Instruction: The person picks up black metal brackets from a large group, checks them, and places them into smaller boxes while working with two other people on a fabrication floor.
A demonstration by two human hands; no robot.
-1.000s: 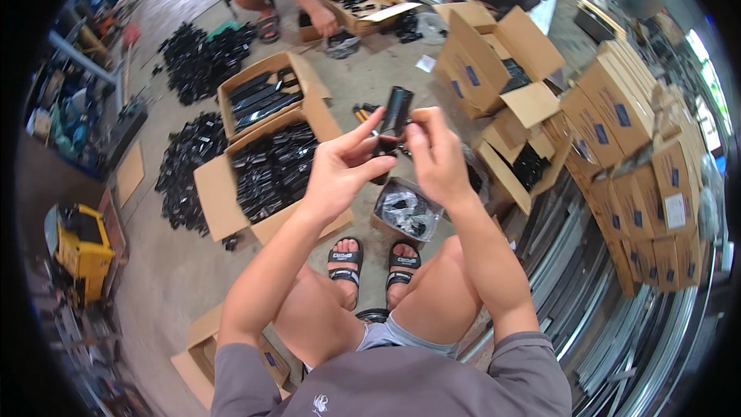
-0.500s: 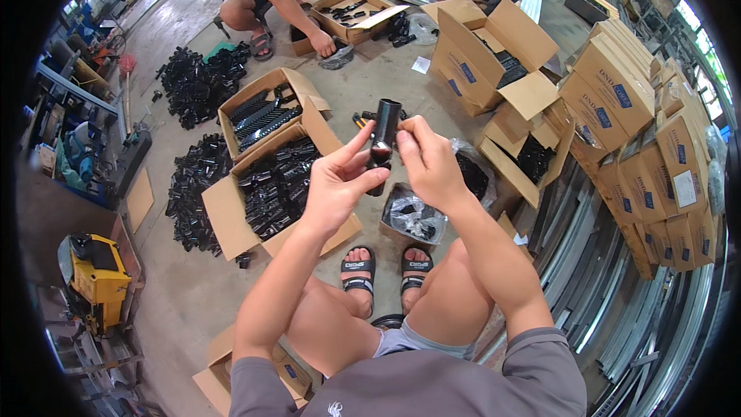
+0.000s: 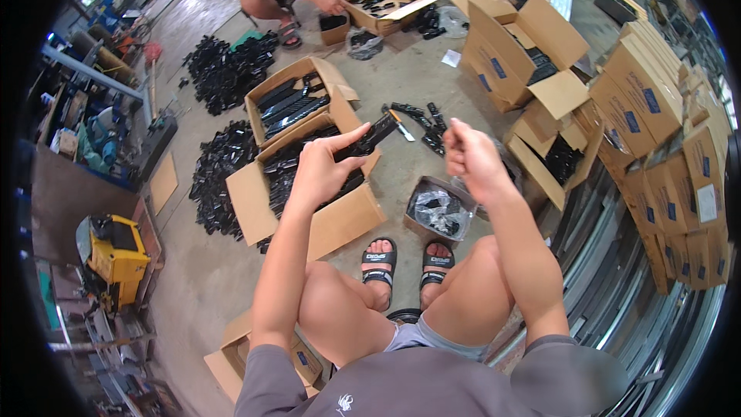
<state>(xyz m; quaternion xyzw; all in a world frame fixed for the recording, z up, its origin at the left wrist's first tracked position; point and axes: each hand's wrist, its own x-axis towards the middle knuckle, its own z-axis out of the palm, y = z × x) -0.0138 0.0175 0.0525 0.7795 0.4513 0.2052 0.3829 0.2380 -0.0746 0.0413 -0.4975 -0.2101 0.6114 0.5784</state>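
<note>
My left hand is raised over an open carton. Its thumb and forefinger are on a short black tube, which tilts up to the right. To the right, my right hand is held up with its fingers curled together; whatever they may pinch is too small to see. Below the left hand, the carton holds many black parts. On the floor between the hands lie several black tubes and a thin orange and white tool. A small box with a plastic bag of black pieces stands before my feet.
Heaps of black parts lie at the left, beside another filled carton. Open cartons and stacked boxes stand at the right, near long metal profiles. Two people crouch at the far side; one reaches toward a small box.
My hands have moved apart. The tube has gone from upright between both hands to tilted at my left hand. The view has shifted, and a co-worker's hand has risen from the floor.
</note>
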